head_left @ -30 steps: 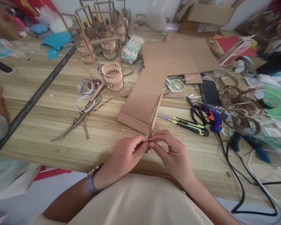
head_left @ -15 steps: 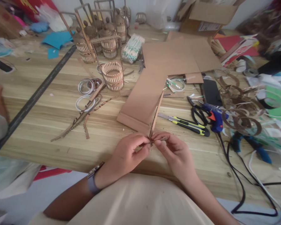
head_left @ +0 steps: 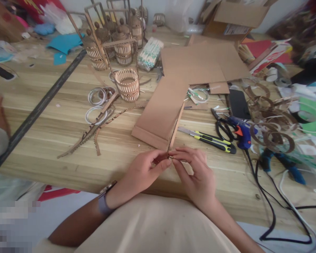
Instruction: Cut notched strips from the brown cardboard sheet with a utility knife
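A thin cardboard strip [head_left: 176,128] rises from my fingertips toward a folded cardboard sheet [head_left: 162,109] on the wooden table [head_left: 52,140]. My left hand [head_left: 143,172] pinches the strip's near end from the left, and a watch sits on that wrist. My right hand [head_left: 197,174] pinches the same end from the right, fingers pressed together. Both hands meet close to the table's near edge.
A yellow-black utility knife [head_left: 208,138], scissors [head_left: 221,126] and a blue glue gun [head_left: 242,133] lie to the right, with curled cardboard rings [head_left: 274,130] beyond. Slatted cardboard baskets [head_left: 126,84] and tape rings [head_left: 96,96] stand behind left. A black cable [head_left: 271,211] trails right.
Both hands keep working the strip's end in place; my right hand's fingers have shifted a little and flattened over the end. Nothing else moved.
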`<state>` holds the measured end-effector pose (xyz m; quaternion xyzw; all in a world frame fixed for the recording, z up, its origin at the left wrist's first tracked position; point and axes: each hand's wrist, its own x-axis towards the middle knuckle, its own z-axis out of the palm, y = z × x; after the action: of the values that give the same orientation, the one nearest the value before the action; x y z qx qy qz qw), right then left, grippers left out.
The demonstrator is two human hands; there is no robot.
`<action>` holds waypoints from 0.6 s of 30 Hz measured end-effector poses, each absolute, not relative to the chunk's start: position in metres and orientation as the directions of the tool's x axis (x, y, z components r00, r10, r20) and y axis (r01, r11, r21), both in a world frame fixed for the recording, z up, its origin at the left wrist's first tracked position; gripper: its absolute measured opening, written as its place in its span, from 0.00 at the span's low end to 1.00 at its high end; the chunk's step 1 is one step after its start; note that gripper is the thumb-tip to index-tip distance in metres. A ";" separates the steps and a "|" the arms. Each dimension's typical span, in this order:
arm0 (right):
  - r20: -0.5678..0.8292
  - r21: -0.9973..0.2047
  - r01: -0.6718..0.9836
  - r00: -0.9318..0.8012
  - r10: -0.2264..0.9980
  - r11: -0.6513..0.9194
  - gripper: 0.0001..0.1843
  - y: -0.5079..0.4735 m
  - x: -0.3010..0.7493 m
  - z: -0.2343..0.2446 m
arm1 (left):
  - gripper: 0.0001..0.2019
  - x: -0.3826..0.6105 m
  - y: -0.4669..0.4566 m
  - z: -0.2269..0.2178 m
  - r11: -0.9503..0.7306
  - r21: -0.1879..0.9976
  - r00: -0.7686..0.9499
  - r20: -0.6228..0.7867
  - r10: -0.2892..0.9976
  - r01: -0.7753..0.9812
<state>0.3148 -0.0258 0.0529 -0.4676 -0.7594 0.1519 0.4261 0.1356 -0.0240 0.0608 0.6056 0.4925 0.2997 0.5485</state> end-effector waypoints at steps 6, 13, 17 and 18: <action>0.586 -0.437 0.649 -0.320 0.744 0.623 0.12 -0.027 0.316 0.051 | 0.15 0.143 -0.018 0.049 0.186 0.973 0.385 -0.225 0.895 0.137; 0.559 -0.486 0.662 -0.266 0.785 0.570 0.08 -0.027 0.317 0.046 | 0.14 0.147 -0.020 0.050 0.239 0.965 0.382 -0.262 0.886 0.108; 0.392 -0.755 0.535 -0.096 0.915 0.380 0.04 -0.025 0.319 0.046 | 0.13 0.146 -0.021 0.055 0.236 0.966 0.378 -0.259 0.889 0.108; 0.330 -0.818 0.479 -0.064 0.942 0.319 0.05 -0.024 0.319 0.047 | 0.13 0.146 -0.021 0.055 0.241 0.964 0.383 -0.264 0.885 0.109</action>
<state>0.3193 -0.0244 0.0467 -0.5214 -0.6809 0.2616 0.4428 0.1461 -0.0208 0.0555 0.5352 0.4644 0.3051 0.6363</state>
